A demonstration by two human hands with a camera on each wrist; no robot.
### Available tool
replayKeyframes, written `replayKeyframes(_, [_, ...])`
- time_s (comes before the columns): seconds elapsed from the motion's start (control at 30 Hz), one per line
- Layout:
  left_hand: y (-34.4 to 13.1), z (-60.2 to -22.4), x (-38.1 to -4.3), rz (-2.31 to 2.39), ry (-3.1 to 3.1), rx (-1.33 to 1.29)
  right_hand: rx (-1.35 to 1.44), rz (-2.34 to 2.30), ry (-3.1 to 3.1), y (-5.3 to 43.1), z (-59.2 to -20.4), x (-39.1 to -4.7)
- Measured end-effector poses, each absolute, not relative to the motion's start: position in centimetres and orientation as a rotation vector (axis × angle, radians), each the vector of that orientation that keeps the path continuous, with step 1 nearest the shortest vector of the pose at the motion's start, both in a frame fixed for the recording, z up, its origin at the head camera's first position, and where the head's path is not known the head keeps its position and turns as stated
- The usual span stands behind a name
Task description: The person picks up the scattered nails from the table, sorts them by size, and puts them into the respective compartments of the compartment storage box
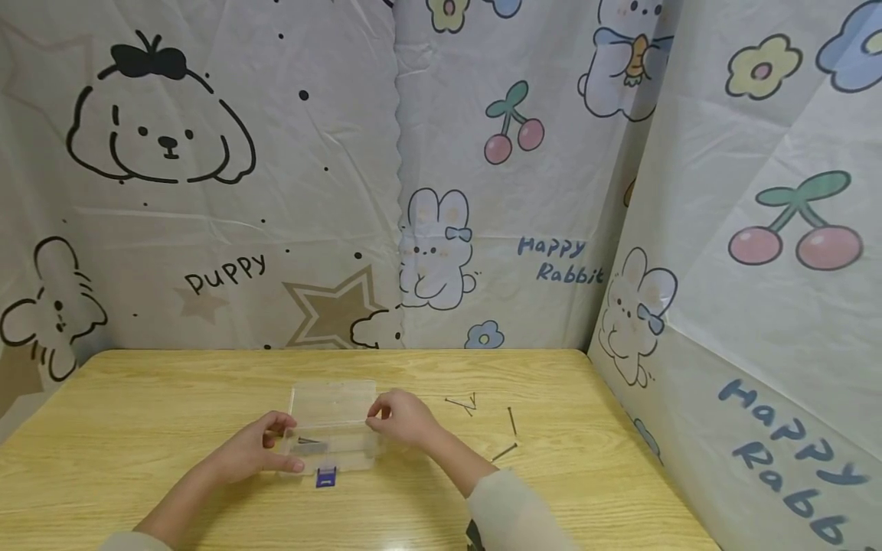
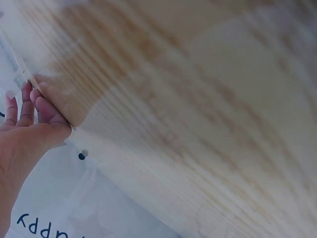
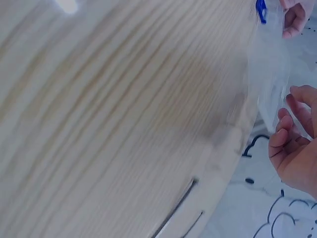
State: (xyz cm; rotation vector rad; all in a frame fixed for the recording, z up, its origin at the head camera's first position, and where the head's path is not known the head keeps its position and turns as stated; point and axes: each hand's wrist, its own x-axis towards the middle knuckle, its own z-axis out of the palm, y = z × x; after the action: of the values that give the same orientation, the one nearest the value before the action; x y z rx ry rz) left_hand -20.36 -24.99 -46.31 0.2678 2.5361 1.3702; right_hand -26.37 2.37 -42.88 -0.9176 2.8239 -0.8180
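Observation:
A clear plastic box (image 1: 351, 459) with a blue latch (image 1: 326, 477) at its front stands on the table, its clear lid (image 1: 334, 402) raised at the back. A few dark nails (image 1: 308, 440) lie inside, toward the left. My left hand (image 1: 251, 451) grips the box's left side, thumb at the front corner and fingers farther back. At the right rear corner, by the hinge side, my right hand (image 1: 403, 418) pinches the edge with thumb and curled fingers. The right wrist view shows this hand (image 3: 297, 144) at the box's end, and the left hand (image 3: 295, 20) beyond.
Right of the box, a small group of nails (image 1: 460, 403) lies crossed on the wooden table (image 1: 172, 390). Two single nails lie nearer the right forearm, one upright in view (image 1: 512, 421), one slanting (image 1: 504, 452). Printed curtains (image 1: 331, 191) hang behind and at the sides.

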Motion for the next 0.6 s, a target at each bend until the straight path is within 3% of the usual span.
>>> replayKeyframes(0.6, [-24.7, -45.8, -20.1, 1.328, 2.566, 0.222, -0.872, -0.831, 2.795, 9.6, -43.3, -27.1])
